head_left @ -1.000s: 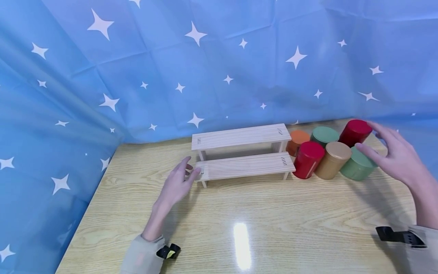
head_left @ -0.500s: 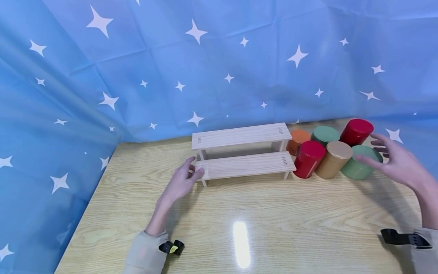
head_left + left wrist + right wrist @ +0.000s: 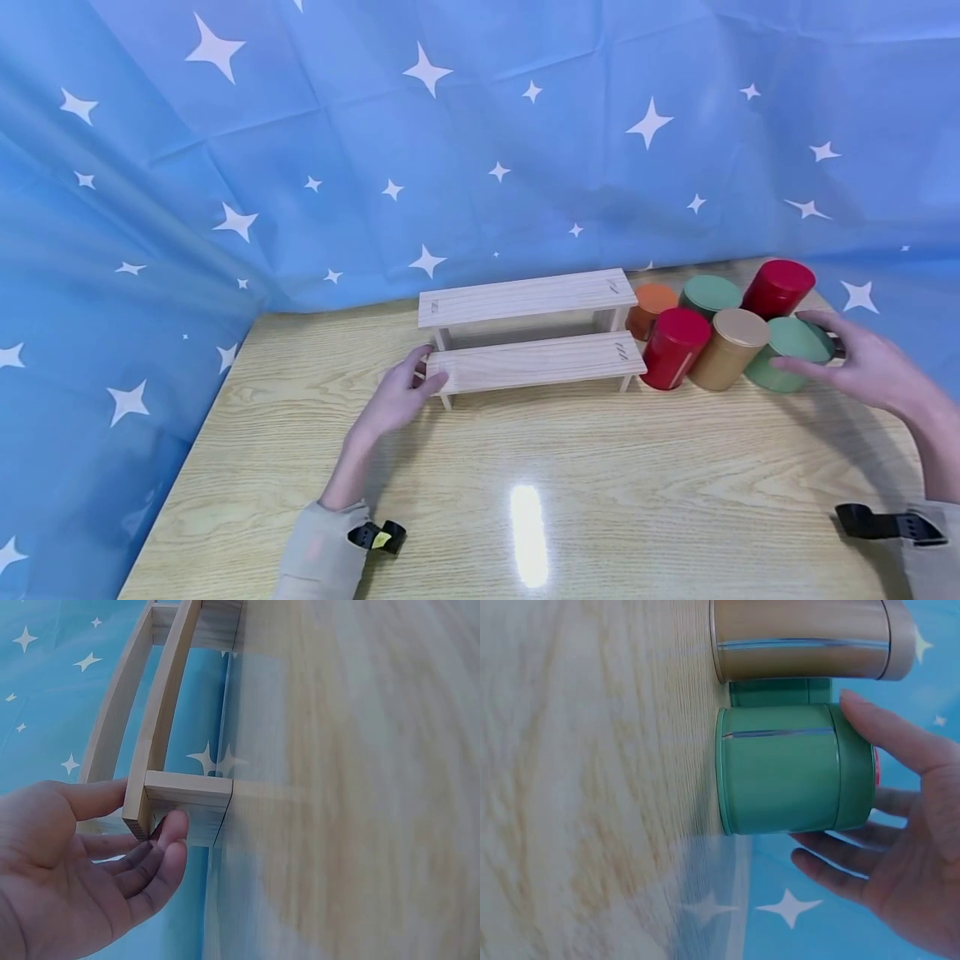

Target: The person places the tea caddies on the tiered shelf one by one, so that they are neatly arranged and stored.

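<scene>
My left hand (image 3: 393, 400) grips the left end of the lower board of a pale wooden two-step rack (image 3: 536, 364). In the left wrist view its thumb lies on the board's upper face, with the other fingers curled underneath beside the leg. At the right, my right hand (image 3: 862, 358) is curled round a short light-green tin (image 3: 798, 342), thumb at the front of the lid and fingers at the far side. The right wrist view shows that green tin (image 3: 780, 772) standing on the table, its lower body uncovered; the contact of some fingertips behind it is hidden.
Close beside the rack's right end stand a red tin (image 3: 677, 348), a gold tin (image 3: 729, 350), an orange tin (image 3: 651, 310), a dark-green tin (image 3: 711, 296) and another red tin (image 3: 778, 287). A blue starred cloth (image 3: 480, 150) hangs behind the wooden table (image 3: 637, 483).
My right hand has come down from above the back red tin to the light-green tin, its fingers closing round the lid. The left hand has settled slightly further onto the rack's end.
</scene>
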### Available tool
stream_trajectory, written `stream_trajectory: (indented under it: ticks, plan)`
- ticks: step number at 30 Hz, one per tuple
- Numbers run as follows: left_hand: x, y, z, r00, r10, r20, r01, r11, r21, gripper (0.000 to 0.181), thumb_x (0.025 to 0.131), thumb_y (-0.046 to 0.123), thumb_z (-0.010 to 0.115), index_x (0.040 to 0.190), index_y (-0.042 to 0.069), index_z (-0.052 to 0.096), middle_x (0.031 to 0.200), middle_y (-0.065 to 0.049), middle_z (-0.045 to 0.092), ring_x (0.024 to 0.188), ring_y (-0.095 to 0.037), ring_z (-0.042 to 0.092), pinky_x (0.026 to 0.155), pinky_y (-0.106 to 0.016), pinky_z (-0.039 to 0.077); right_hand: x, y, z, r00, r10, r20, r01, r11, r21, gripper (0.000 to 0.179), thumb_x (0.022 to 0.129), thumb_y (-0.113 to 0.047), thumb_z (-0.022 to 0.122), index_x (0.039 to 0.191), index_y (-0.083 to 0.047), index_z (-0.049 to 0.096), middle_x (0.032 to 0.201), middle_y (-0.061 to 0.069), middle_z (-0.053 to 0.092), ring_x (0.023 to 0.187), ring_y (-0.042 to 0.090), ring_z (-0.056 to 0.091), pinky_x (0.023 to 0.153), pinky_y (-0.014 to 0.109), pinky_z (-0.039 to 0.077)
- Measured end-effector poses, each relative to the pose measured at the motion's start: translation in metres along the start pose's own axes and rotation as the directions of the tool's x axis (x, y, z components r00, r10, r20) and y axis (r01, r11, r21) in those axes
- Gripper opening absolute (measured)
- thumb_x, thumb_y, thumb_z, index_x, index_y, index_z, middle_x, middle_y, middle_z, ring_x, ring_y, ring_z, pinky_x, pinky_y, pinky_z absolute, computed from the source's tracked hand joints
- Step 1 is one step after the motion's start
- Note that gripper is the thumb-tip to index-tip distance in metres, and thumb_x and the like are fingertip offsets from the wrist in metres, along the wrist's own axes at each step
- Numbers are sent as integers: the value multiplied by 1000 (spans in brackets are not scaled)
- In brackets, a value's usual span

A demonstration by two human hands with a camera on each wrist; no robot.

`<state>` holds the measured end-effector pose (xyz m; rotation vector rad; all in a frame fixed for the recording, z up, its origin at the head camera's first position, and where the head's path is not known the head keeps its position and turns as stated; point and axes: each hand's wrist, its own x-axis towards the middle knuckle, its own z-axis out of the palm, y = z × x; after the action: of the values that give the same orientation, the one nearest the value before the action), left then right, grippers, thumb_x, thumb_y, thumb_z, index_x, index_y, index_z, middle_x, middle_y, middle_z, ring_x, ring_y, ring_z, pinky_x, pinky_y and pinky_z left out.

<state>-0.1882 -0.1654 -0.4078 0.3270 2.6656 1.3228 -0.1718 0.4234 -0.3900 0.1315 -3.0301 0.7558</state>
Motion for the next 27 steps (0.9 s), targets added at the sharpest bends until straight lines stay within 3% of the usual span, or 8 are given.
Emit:
stream_trajectory:
  ticks: [4,8,14,22,27]
  plan:
    - [0,-1,-1,1000,4,24,-2,996,-88,57,104,21,60,152,-1,38,111,-19,57,90,-27,64,78,-38,61,0,0,1,1000,-8,-9,8,1000,0,87,88,-35,80,149,7,35,112,29,57,85,34,58,60,34,45]
    - [0,-3,-2,999,-2,50,11,982,-187,56,104,16,59,152,-1,36,110,-19,52,86,-30,66,79,-41,64,-1,1,2,1000,-9,-22,9,1000,0,87,87,-35,80,148,7,36,119,33,53,90,43,57,59,38,47]
    - [1,-7,-2,998,-14,65,28,975,-220,58,104,15,59,153,-2,34,110,-19,51,81,-27,67,77,-43,63,-3,3,4,998,-1,-60,0,1000,-16,89,85,-38,82,147,8,38,125,38,48,98,55,54,58,40,49]
    - [2,-8,-3,995,-50,84,73,952,-296,57,103,12,60,153,3,35,109,-17,49,83,-24,65,79,-35,64,-6,-4,0,993,29,-113,-30,1000,-8,89,88,-38,79,152,6,35,121,38,51,101,55,52,55,31,42]
    - [2,-10,-5,994,-46,99,76,943,-323,58,103,10,59,154,1,33,111,-17,48,84,-23,64,81,-35,64,-9,-9,-5,986,39,-165,-40,999,-4,90,89,-38,78,155,2,32,132,41,46,107,56,49,61,38,44]
